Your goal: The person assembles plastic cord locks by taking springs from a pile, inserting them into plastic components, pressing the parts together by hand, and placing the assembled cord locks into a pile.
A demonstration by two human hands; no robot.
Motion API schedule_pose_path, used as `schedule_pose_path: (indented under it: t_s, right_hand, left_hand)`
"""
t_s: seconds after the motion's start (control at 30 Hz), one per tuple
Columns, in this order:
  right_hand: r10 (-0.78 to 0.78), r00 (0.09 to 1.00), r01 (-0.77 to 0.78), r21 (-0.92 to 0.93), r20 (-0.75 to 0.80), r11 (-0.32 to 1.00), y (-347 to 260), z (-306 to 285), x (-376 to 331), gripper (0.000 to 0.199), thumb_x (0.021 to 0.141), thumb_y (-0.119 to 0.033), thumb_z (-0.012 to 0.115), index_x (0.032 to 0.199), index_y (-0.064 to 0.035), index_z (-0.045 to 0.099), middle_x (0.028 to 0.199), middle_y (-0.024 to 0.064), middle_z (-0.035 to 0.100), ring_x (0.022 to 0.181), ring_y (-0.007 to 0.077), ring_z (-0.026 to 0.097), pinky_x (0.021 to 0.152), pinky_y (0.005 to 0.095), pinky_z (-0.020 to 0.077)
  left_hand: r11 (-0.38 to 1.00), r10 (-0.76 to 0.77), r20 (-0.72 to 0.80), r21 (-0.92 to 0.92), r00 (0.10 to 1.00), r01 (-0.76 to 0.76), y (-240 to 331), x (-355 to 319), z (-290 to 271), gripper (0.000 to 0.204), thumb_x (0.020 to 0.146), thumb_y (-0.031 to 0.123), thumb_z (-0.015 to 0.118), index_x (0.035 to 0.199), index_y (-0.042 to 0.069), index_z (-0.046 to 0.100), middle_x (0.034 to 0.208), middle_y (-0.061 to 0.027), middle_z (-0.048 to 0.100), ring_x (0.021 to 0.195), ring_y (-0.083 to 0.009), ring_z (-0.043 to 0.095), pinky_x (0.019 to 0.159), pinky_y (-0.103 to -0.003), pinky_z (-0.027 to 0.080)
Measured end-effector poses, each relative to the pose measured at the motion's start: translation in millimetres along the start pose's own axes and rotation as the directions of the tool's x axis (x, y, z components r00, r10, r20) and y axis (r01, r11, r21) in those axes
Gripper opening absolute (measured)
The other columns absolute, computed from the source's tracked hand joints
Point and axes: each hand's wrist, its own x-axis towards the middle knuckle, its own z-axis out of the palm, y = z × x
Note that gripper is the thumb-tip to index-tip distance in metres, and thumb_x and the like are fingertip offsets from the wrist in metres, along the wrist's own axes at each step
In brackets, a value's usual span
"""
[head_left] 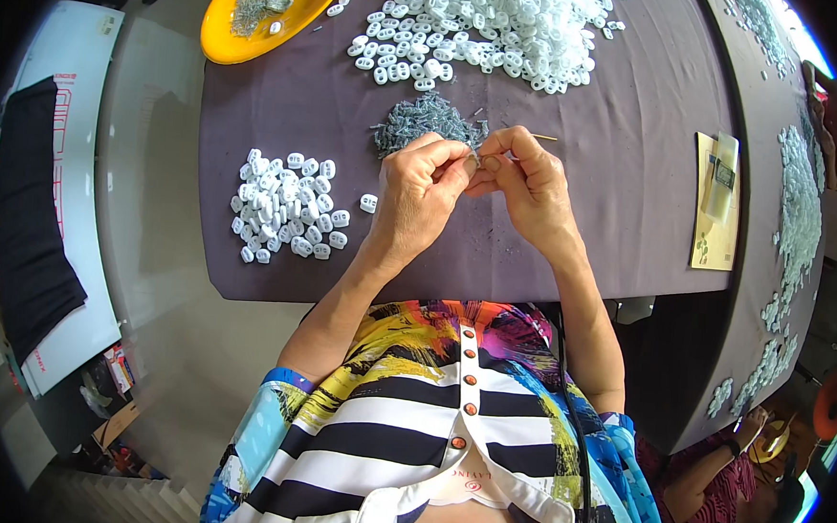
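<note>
Over the middle of the purple surface (284, 109), just before the grey spring heap (427, 120), left hand (421, 190) and right hand (528, 187) have fingers pinched together on a tiny part (472, 162), seemingly light, stiff, slippery, best gripped at its edges

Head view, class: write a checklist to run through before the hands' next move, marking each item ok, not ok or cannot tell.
1. Left hand and right hand meet above the table: ok.
2. Small part pinched between the fingertips: cannot tell which kind.
3. Grey spring pile just beyond the hands: ok.
4. Small white-piece pile to the left hand's side: ok.
5. Large white heap and yellow bowl farther back: ok.
</note>
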Motion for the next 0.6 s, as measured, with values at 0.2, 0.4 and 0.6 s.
schedule_pose_path:
  t_s: [0.2,0.4,0.6]
  right_hand:
    - [-0.004,1.0,0.004,0.001,0.004,1.0,1,0,2,0.011,0.088,0.007,0.038,0.09,0.0025,0.048,0.08,0.0055,0.052,0.072,0.0125,0.059,0.066,0.0278,0.0547]
    - [-0.007,1.0,0.007,-0.003,-0.01,1.0,6,1,2,0.011,0.087,0.008,0.039,0.09,0.0027,0.048,0.078,0.0049,0.054,0.071,0.0119,0.059,0.066,0.0276,0.0544]
    - [-0.075,0.996,0.075,-0.015,-0.051,0.997,16,3,-2,0.01,0.087,0.008,0.042,0.09,0.0029,0.05,0.08,0.0059,0.057,0.072,0.0124,0.06,0.065,0.0276,0.054]
  left_hand:
    - [1.0,0.019,-0.012,0.017,1.0,-0.019,2,2,2,0.006,0.078,0.002,0.06,0.081,-0.003,0.062,0.068,-0.0081,0.057,0.053,-0.0143,0.053,0.048,-0.027,0.04]
    - [0.99,0.109,-0.038,0.09,0.993,-0.105,-1,3,3,0.006,0.077,0.002,0.06,0.082,-0.002,0.062,0.069,-0.0102,0.058,0.056,-0.0202,0.057,0.05,-0.03,0.043]
    - [0.965,0.216,-0.053,0.167,0.975,-0.204,-3,6,7,0.005,0.079,0.001,0.06,0.082,-0.002,0.061,0.069,-0.0072,0.057,0.057,-0.0156,0.054,0.05,-0.027,0.042]
